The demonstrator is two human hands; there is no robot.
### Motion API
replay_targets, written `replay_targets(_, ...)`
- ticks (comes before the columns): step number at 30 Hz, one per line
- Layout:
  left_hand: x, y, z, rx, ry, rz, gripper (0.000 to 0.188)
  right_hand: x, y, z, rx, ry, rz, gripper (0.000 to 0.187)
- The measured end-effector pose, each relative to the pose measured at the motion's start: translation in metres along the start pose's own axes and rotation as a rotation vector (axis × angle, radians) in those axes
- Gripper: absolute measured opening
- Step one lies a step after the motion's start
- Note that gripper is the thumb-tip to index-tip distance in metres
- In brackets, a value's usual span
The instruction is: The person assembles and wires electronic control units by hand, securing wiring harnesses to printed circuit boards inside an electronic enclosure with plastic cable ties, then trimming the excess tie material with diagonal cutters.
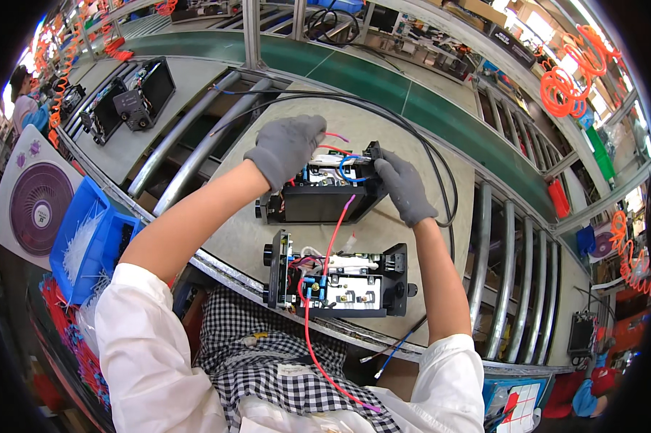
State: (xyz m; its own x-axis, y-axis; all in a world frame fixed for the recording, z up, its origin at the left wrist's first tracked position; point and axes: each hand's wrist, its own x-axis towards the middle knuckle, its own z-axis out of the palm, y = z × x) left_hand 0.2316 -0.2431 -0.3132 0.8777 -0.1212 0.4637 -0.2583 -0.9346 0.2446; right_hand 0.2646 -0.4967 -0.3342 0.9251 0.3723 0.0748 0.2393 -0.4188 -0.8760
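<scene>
Left hand: grey-gloved, fingers curled, tips hidden; whether it pinches the adjacent red wires, cannot tell. Right hand: grey-gloved, at the far black-cased electronic unit's right end; grip partly hidden, cannot tell. Far unit: between hands, interior partly obscured. Near electronic unit: bodyward of both hands, open-topped. Black cables: beyond right hand, partly hidden by forearm.

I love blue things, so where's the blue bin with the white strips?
In the head view, the blue bin is on the left side, between the purple fan and the person's left forearm.
</scene>
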Motion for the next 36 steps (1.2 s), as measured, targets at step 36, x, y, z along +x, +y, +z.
replay_targets(36, 0.023, 0.012, 0.016, 0.009, -0.237, 0.308, 0.024, 0.003, 0.003, 0.001, -0.069, -0.019, 0.008, 0.045)
